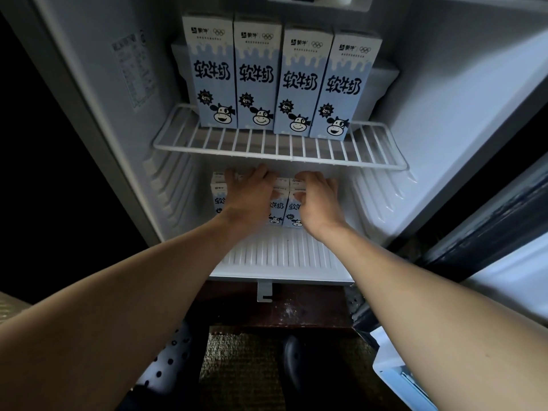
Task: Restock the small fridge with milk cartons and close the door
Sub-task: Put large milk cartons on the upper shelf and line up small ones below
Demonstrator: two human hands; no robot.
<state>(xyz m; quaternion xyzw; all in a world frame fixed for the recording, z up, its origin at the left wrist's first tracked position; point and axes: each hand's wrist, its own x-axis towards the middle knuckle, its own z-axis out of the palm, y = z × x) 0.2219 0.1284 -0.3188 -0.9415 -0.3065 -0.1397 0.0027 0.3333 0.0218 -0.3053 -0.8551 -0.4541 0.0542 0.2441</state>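
Note:
The small fridge (430, 120) stands open. Several blue-and-white milk cartons (281, 78) with a cartoon cow stand upright in a row on the white wire shelf (267, 146). Below it, more of the same cartons (218, 197) stand side by side at the back of the ribbed fridge floor (281, 253). My left hand (249, 194) lies over the tops and fronts of the left ones, fingers stretched out. My right hand (318, 203) has its fingers curled on the upper front of the rightmost lower carton (293, 207). The hands hide most of these cartons.
The fridge door (504, 280) hangs open on the right, its dark seal (486, 232) showing and a white door rack (397, 378) at the lower right. A dark wooden base (296, 310) and woven mat (252, 366) lie below the fridge. To the right of the lower cartons the floor is bare.

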